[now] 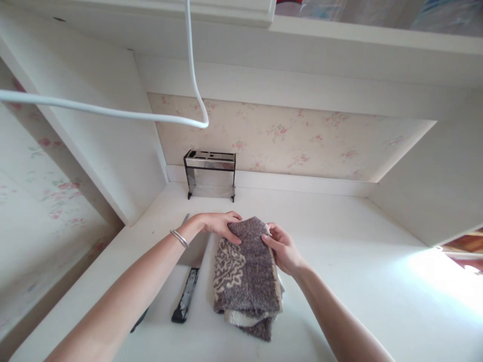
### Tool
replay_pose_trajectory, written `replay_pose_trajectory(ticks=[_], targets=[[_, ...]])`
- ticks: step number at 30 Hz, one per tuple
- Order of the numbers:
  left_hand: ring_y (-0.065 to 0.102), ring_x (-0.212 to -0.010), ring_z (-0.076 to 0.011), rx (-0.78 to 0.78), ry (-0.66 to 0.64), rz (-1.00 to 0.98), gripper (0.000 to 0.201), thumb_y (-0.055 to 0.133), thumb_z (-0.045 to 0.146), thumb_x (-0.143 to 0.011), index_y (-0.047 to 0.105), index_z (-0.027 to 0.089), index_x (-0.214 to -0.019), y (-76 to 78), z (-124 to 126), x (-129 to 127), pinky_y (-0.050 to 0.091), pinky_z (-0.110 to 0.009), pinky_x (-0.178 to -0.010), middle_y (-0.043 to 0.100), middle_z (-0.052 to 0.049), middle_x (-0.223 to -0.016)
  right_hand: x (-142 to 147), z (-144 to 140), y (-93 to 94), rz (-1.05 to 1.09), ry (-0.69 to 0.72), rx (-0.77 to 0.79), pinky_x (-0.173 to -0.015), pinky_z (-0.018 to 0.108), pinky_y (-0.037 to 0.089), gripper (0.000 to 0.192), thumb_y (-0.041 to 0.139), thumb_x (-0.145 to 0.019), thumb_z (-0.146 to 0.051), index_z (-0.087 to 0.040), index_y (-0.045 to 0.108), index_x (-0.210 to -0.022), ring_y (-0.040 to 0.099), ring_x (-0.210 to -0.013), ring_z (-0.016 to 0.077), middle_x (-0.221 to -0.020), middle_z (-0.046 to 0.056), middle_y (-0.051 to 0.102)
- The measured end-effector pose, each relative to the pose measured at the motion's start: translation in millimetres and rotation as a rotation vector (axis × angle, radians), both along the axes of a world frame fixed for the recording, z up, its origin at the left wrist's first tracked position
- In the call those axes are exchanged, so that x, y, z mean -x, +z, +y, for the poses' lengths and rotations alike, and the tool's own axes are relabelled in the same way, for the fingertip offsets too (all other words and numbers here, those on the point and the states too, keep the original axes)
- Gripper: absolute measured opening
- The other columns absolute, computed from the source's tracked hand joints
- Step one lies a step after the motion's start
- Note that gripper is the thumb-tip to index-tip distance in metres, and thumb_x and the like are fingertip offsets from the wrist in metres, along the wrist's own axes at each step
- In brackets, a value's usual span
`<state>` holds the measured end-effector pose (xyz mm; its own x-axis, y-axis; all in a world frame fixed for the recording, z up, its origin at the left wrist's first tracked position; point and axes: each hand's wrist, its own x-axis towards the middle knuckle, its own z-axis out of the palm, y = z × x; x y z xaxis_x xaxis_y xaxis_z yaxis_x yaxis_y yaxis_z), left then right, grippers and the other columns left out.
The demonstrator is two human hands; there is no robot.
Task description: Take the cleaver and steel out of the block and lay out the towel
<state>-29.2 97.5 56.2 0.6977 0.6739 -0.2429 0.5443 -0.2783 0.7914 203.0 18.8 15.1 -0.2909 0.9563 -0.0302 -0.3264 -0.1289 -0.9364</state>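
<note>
A folded brown towel (258,274) with a cream scroll pattern hangs or rests between my hands, just over the white counter. My left hand (222,224) grips its upper left corner, thumb in front and fingers partly hidden behind. At the upper right edge, my right hand (281,246) pinches the cloth between thumb and fingers. Loose lower folds show a pale underside. Left of the towel lies a broad-bladed knife (186,296) with a worn black handle; my left forearm covers part of its blade. Another dark handle (139,320) peeks out beneath that forearm.
Against the back wall stands a knife block (210,161) with clear sides and a steel-and-black top. A white cable (113,113) crosses the upper left foreground. Cabinet panels (94,125) enclose the counter (339,281), with a shelf (377,37) overhead.
</note>
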Motion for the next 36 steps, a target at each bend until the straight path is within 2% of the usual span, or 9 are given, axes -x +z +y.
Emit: replay_pose_trajectory(ticks=[7,12,15,17,20,23,26,31,36], targets=[[0.06,-0.096,-0.0213,0.231,0.111,-0.214,0.05,0.069,0.051,-0.07,0.064,0.016,-0.105,0.9,-3.3,3.5,0.045,-0.03,-0.083,0.066,-0.006,-0.102,6.1,12.6,-13.2,-0.032,-0.157,0.014,-0.064,0.03,0.051,0.037,0.071,-0.07,-0.042,-0.023,0.051,-0.095,0.061,-0.073,0.0175,-0.089,0.002,0.063],[0.059,-0.08,-0.0185,-0.078,0.315,-0.042,0.041,0.063,0.051,-0.073,0.061,0.014,-0.092,-21.3,8.1,-0.9,0.045,-0.027,-0.07,0.065,-0.003,-0.087,19.7,25.9,-34.0,-0.351,-0.284,0.02,-0.065,0.031,0.051,0.032,0.059,-0.077,-0.039,-0.025,0.047,-0.103,0.062,-0.075,0.0181,-0.092,0.002,0.064],[0.057,-0.084,-0.0207,-0.211,0.386,-0.007,0.036,0.068,0.044,-0.068,0.06,0.015,-0.088,-30.3,13.2,-7.4,0.044,-0.029,-0.076,0.063,-0.005,-0.089,24.7,23.6,-33.8,-0.691,-0.359,-0.176,-0.085,0.038,0.049,0.033,0.051,-0.081,-0.034,-0.023,0.048,-0.112,0.059,-0.101,0.022,-0.115,0.008,0.057],[0.057,-0.089,-0.0216,-0.295,0.428,0.007,0.036,0.069,0.04,-0.067,0.06,0.015,-0.092,-28.0,11.3,-8.4,0.043,-0.03,-0.081,0.06,-0.008,-0.102,25.4,12.8,-25.4,-0.895,-0.379,-0.354,-0.1,0.042,0.041,0.041,0.049,-0.084,-0.033,-0.022,0.046,-0.123,0.048,-0.121,0.0241,-0.134,0.01,0.044],[0.057,-0.091,-0.0202,-0.475,0.509,0.017,0.033,0.056,0.039,-0.08,0.056,0.017,-0.105,-12.4,-3.7,0.0,0.042,-0.031,-0.085,0.052,-0.01,-0.119,25.1,-14.2,-7.2,-1.115,-0.3,-0.599,-0.111,0.046,0.027,0.046,0.046,-0.089,-0.038,-0.025,0.042,-0.133,0.029,-0.136,0.0254,-0.147,0.008,0.03],[0.058,-0.088,-0.0191,-0.698,0.529,0.074,0.025,0.042,0.037,-0.09,0.056,0.019,-0.101,8.0,-34.4,19.2,0.042,-0.03,-0.08,0.059,-0.006,-0.106,26.5,-40.3,2.6,-1.271,-0.087,-0.761,-0.114,0.054,0.012,0.048,0.045,-0.09,-0.047,-0.029,0.044,-0.135,0.013,-0.142,0.0288,-0.15,0.005,0.03],[0.06,-0.082,-0.0183,-0.686,0.494,0.216,0.024,0.038,0.039,-0.092,0.056,0.023,-0.095,16.4,-76.7,43.6,0.043,-0.029,-0.073,0.063,-0.002,-0.092,30.7,-54.4,-2.8,-1.35,0.128,-0.752,-0.111,0.063,0.007,0.059,0.041,-0.089,-0.058,-0.033,0.035,-0.142,0.011,-0.142,0.0328,-0.153,0.005,0.026],[0.059,-0.093,-0.0227,-0.697,0.609,0.413,0.027,0.039,0.039,-0.09,0.054,0.022,-0.105,-14.7,-143.1,91.5,0.046,-0.033,-0.078,0.058,-0.007,-0.106,45.9,-60.3,-15.9,-1.42,0.197,-0.673,-0.107,0.067,0.007,0.064,0.029,-0.089,-0.065,-0.035,0.025,-0.146,0.006,-0.142,0.0349,-0.155,0.005,0.018],[0.058,-0.103,-0.0243,-0.717,0.691,0.358,0.031,0.048,0.034,-0.084,0.054,0.022,-0.112,-58.9,-171.7,128.2,0.047,-0.037,-0.09,0.053,-0.009,-0.114,68.8,-66.9,-13.6,-1.452,0.176,-0.643,-0.106,0.068,0.007,0.067,0.022,-0.089,-0.066,-0.032,0.025,-0.147,0.004,-0.142,0.037,-0.155,0.007,0.018]])
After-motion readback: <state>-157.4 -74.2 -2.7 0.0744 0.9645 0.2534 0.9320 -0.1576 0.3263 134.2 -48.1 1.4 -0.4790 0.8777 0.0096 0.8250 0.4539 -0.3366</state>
